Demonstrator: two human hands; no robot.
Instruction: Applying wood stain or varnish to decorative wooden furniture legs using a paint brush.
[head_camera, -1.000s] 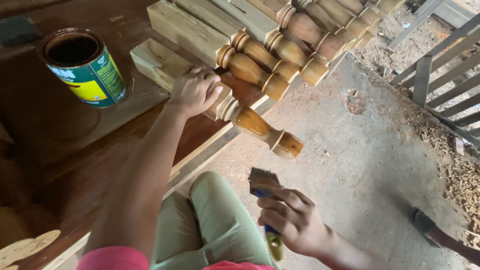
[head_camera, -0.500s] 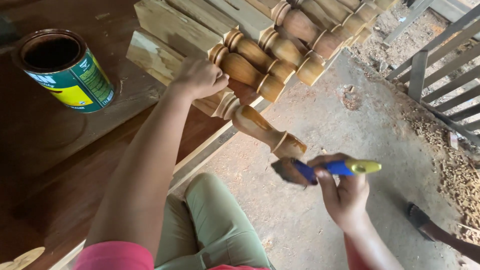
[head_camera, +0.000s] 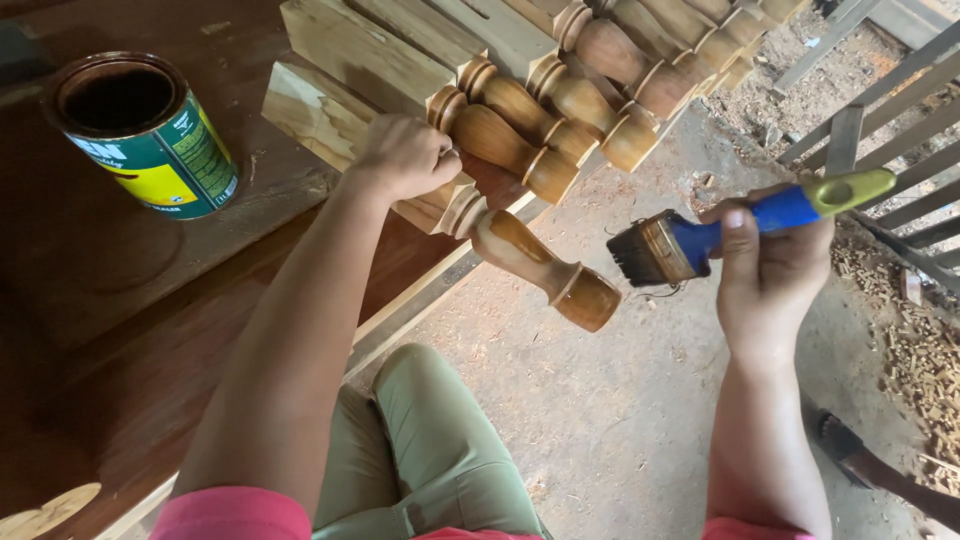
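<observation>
Left hand (head_camera: 402, 155) grips 1 turned wooden baluster (head_camera: 520, 250); right hand (head_camera: 765, 265) clasps a blue-handled brush (head_camera: 700, 235); round green tin (head_camera: 145, 130) (dark stain inside) at 10 o'clock.

1 view only, from a head-worn camera looking steeply down past the person's own arms and knees. Landmark: the open tin (head_camera: 140, 130), upper left of frame on the dark wooden table (head_camera: 90, 330). Right of the tin, close range, turned wooden balusters (head_camera: 560, 110) run to the top edge. Farther right and lower, concrete floor (head_camera: 620, 420). No second view to overlap.
</observation>
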